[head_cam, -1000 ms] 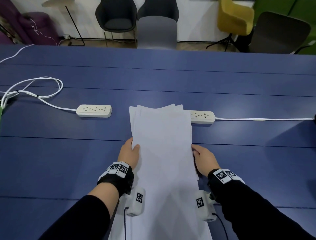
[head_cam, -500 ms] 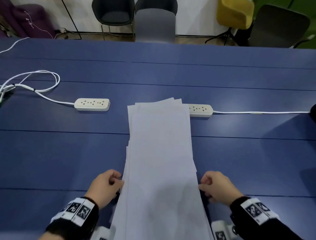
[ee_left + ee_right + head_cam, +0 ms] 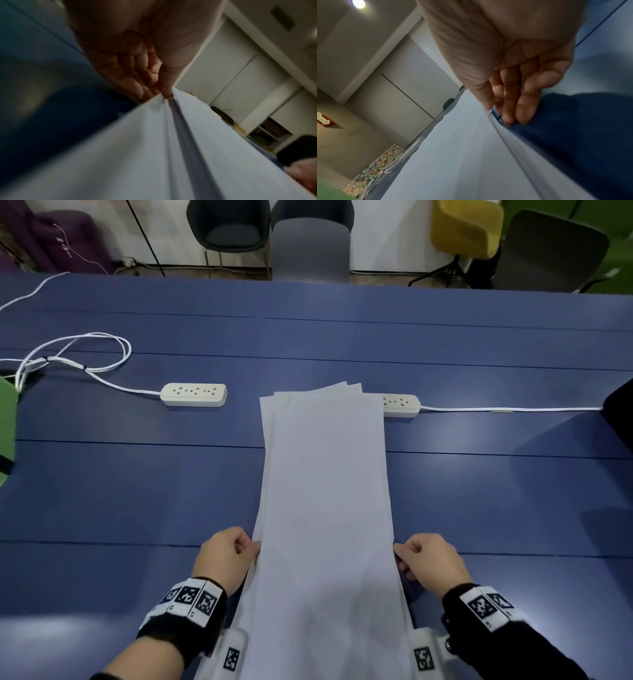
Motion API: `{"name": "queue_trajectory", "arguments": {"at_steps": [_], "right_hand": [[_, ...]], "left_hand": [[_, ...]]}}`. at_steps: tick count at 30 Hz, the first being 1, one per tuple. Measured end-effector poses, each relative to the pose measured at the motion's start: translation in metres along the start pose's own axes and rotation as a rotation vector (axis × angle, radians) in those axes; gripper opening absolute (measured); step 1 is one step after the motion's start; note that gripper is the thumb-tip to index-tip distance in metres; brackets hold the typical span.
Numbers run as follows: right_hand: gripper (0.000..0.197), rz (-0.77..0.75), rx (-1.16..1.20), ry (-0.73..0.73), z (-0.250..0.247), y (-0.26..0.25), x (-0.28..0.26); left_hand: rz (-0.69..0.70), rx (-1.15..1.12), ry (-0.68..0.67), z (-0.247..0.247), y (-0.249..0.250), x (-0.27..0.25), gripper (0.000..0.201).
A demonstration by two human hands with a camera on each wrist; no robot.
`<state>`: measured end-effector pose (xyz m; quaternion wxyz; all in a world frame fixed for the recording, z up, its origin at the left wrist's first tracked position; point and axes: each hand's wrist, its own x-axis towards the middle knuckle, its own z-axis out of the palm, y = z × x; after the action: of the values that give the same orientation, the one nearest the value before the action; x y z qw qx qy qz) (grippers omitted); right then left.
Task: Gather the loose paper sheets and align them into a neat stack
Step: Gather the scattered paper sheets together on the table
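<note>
A pile of white paper sheets (image 3: 325,491) lies lengthwise on the blue table (image 3: 137,491), its far edges fanned unevenly and its near end raised toward me. My left hand (image 3: 255,549) pinches the pile's left side edge near that end; the left wrist view shows thumb and fingers (image 3: 164,93) closed on the sheets (image 3: 154,148). On the opposite side my right hand (image 3: 397,556) holds the right edge. In the right wrist view its thumb lies on top of the paper (image 3: 453,155) and its fingers (image 3: 510,117) curl below.
Two white power strips sit on the table, one (image 3: 194,394) left of the pile's far end and one (image 3: 400,405) partly under its right corner. White cables (image 3: 75,350) trail off to both sides. Chairs (image 3: 310,248) stand beyond the far table edge.
Both hands slid back along the pile's side edges from its middle to its near end. In the last half second they have hardly moved.
</note>
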<state>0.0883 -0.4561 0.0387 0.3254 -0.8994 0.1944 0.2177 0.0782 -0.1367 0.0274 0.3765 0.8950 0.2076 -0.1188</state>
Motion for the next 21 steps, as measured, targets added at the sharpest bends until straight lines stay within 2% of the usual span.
{"name": "queue_trajectory", "arguments": {"at_steps": [3, 5, 8, 13, 15, 18, 21], "right_hand": [[0.020, -0.018, -0.008, -0.103, 0.001, 0.001, -0.005], [0.020, -0.039, -0.047, -0.111, 0.004, 0.001, -0.009], [0.021, -0.027, 0.015, -0.052, 0.008, -0.002, -0.011], [0.004, 0.026, 0.277, 0.075, 0.011, 0.002, -0.014], [0.005, 0.051, 0.304, 0.087, 0.013, 0.004, -0.014], [0.019, 0.043, 0.187, 0.033, 0.013, 0.006, -0.014], [0.024, 0.044, 0.003, -0.117, 0.007, 0.005, -0.020]], "left_hand": [[0.009, 0.005, -0.093, -0.002, -0.001, -0.007, 0.014], [-0.019, -0.037, -0.127, 0.000, -0.002, -0.010, 0.013], [-0.045, -0.117, -0.082, 0.005, -0.001, -0.009, 0.014], [-0.139, -0.271, -0.025, 0.009, -0.008, -0.008, 0.014], [-0.158, -0.294, 0.008, 0.011, -0.011, -0.008, 0.016], [-0.115, -0.274, 0.065, 0.012, -0.004, -0.012, 0.017], [-0.029, -0.088, 0.002, 0.004, 0.004, -0.023, 0.015]]}}
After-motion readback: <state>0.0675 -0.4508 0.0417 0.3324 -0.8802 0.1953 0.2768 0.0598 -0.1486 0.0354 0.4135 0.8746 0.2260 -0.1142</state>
